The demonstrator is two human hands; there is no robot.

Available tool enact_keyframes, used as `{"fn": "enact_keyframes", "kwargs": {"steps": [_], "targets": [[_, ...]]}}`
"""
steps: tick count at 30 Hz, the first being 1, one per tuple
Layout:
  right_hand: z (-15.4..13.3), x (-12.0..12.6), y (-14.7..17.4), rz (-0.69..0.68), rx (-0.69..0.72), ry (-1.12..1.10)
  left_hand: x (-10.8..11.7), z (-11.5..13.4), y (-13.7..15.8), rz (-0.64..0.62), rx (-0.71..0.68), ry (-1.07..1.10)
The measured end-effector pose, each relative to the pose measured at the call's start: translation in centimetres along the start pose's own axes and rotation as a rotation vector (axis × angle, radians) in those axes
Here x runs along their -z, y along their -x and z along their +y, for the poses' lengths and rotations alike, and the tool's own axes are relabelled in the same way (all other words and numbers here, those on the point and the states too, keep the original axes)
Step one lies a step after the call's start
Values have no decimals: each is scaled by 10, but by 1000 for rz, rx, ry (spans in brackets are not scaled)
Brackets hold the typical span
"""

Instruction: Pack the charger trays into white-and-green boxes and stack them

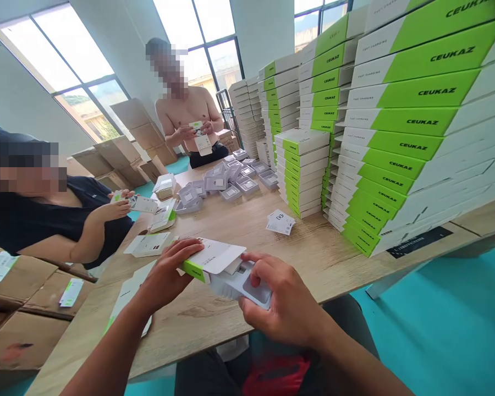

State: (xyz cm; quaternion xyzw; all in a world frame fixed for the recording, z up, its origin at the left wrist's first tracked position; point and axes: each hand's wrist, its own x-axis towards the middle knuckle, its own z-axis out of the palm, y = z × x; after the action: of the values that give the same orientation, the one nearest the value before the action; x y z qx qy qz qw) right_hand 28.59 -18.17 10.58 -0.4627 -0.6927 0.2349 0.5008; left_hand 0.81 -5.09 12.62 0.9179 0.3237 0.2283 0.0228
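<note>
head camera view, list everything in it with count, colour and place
held carton: 1, white and green, between the hands
held tray: 1, grey, partly inside that carton
loose trays: many, grey, heaped mid-table
carton stacks: several, white and green, table's right
flat cartons: several, white and green, table's left
cards: a few, white, before the stacks
table: 1, light wood, centre
cardboard boxes: many, brown, left and behind
co-workers: 2, dark clothing, left and far side
windows: at least 3, bright, back wall
floor: teal, right
left hand: 1, on carton
right hand: 1, on tray
</note>
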Motion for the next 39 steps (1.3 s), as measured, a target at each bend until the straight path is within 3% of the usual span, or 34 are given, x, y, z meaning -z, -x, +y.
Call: {"fn": "enact_keyframes", "kwargs": {"steps": [7, 14, 17, 19, 24, 26, 31, 35, 37, 39], "targets": [[2, -31, -6, 244, 117, 37, 2, 6, -3, 7, -12, -37], [-1, -28, 2, 251, 100, 75, 9, 1, -4, 54, 133, 24], [-2, -26, 3, 256, 115, 67, 15, -2, -3, 14, 172, 45], [0, -26, 2, 242, 144, 45, 24, -2, -6, -112, 163, 11], [10, -23, 0, 130, 289, -13, 54, 4, -22, -656, 117, -87], [15, -21, 0, 90, 307, -27, 58, 8, -28, -739, 86, -90], [24, -31, 0, 73, 333, -44, 50, 21, -30, -669, 21, -60], [27, -52, -6, 248, 415, -12, 40, 28, -26, -644, 60, 43], [28, -52, -9, 311, 398, -25, 36, 28, -23, -634, 81, 136], [28, -42, -11, 245, 371, -52, 29, 27, -20, -642, 93, 257]]}}
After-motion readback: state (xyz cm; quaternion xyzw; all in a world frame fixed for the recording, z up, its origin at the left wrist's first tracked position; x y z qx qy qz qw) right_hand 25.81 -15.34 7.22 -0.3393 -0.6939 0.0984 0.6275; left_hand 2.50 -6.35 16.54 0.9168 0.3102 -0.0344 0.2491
